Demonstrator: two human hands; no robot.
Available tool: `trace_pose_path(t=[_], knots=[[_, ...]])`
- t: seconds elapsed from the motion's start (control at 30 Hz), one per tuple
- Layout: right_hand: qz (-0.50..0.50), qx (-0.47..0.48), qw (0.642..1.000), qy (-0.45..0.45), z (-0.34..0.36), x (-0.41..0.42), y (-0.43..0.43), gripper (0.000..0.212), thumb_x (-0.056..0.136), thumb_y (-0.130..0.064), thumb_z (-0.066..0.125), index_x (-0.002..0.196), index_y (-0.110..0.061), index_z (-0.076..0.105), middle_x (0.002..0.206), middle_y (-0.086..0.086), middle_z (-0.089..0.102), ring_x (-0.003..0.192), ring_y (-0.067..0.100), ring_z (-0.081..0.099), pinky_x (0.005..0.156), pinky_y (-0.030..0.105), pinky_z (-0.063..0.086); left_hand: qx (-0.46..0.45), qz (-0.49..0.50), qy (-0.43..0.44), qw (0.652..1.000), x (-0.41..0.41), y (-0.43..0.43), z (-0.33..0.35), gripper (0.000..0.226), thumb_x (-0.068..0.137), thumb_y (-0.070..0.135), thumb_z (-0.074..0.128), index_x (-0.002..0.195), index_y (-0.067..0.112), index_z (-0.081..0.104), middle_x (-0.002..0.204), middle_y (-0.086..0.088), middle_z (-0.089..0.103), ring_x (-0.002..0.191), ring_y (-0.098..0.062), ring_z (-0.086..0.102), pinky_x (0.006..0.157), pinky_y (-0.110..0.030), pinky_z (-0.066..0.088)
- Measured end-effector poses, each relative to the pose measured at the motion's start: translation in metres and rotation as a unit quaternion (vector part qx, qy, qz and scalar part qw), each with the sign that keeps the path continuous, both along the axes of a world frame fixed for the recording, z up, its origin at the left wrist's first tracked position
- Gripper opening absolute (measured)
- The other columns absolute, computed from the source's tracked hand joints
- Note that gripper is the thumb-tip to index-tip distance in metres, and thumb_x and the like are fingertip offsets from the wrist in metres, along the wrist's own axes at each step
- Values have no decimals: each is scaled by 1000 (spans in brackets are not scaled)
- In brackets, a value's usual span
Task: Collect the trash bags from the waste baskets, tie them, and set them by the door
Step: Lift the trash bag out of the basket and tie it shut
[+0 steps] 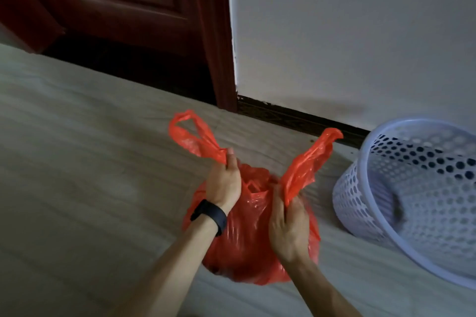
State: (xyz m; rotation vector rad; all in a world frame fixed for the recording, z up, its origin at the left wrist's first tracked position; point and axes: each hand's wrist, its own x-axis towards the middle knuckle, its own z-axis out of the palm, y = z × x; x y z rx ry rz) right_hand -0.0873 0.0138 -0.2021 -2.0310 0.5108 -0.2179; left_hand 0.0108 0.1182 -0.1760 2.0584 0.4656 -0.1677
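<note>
Your 2 bare forearms reach in from the bottom edge, with a black wristband (210, 215) on the left one. Your left hand (222, 183) is curled round the left handle (190, 136) of a red bag (247, 247), pinching the plastic where the loop gathers. The loop stands up and away to the left. Your right hand (288, 224) grips the base of the right handle (309, 162), which sticks up and to the right as a crumpled strip. The 2 handles are apart, not crossed, and no knot shows. The bag sits bulging on the pale floor (77, 188) under your wrists, its mouth open between the handles.

Just right of the bag is a white perforated basket (355, 195), leaning with its mouth towards you. What it holds cannot be made out. Beyond, a dark baseboard (296, 116) runs along a white wall (360, 33), and a dark red door (116, 8) stands at upper left, near the bag.

Judged from this, the bag is out of the basket and you are at the start of the tying step. The next move calls for crossing the 2 handles over the mouth, tucking 1 under the other and pulling snug, gently enough not to tear the thin plastic. After that, the bag goes by the door.
</note>
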Motion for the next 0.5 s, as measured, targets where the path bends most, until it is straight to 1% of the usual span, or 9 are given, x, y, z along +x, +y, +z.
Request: trace_pose_path(t=[0.07,0.13,0.17,0.27,0.33,0.37,0.4,0.47,0.5], knots=[[-15,36,999,-13,7,15,8,35,99,-42,37,69,-29,47,54,-15,51,52,1,48,58,30,36,78,-77,19,994,7,-4,-7,49,104,38,35,79,5,61,80,-19,67,83,-38,63,65,-36,31],[-53,87,995,-11,12,27,11,38,103,-35,39,66,-25,43,47,-12,44,46,5,38,53,34,33,120,-137,64,981,10,-2,-10,47,105,37,32,118,2,60,109,-24,65,103,-41,60,78,-41,40],[-83,120,989,-6,12,32,10,39,104,-33,39,67,-22,44,48,-12,44,47,5,37,54,36,35,108,-152,73,980,12,-1,-11,48,105,41,30,121,6,59,112,-22,65,105,-40,59,83,-42,42],[-108,141,984,14,10,37,2,39,104,-32,38,70,-17,49,56,-9,55,53,5,50,60,33,42,38,-148,48,987,8,2,-9,55,100,56,29,86,15,63,95,-15,70,93,-29,65,84,-43,48],[-83,102,989,65,9,36,-2,38,103,-35,38,82,-12,59,76,6,70,75,26,66,70,37,47,-51,-126,20,991,-5,-2,-7,57,101,56,30,76,19,66,78,-2,72,74,-13,66,72,-35,48],[-70,76,990,92,11,39,-3,37,103,-33,38,90,-9,62,89,16,73,89,37,66,76,39,47,-128,-95,-2,987,-10,-2,-3,56,102,53,30,73,22,67,77,0,74,71,-9,66,71,-31,49],[-55,46,990,120,13,43,-4,35,103,-31,40,98,-6,63,100,23,71,99,44,63,81,41,46,-197,-63,-17,978,-13,-1,0,56,103,51,30,71,25,68,82,0,76,77,-9,69,76,-28,51],[-7,-14,985,170,15,55,-5,32,102,-24,41,106,0,62,110,29,67,106,48,60,85,43,45,-307,-29,-24,951,-12,3,5,52,103,50,30,73,27,65,88,-4,77,93,-16,72,94,-33,48],[17,-35,980,194,16,62,-7,31,102,-22,41,109,1,61,113,28,66,107,46,60,83,41,45,-346,-19,-20,938,-11,4,5,47,103,50,32,76,23,60,78,-5,75,86,-21,72,93,-34,50]])
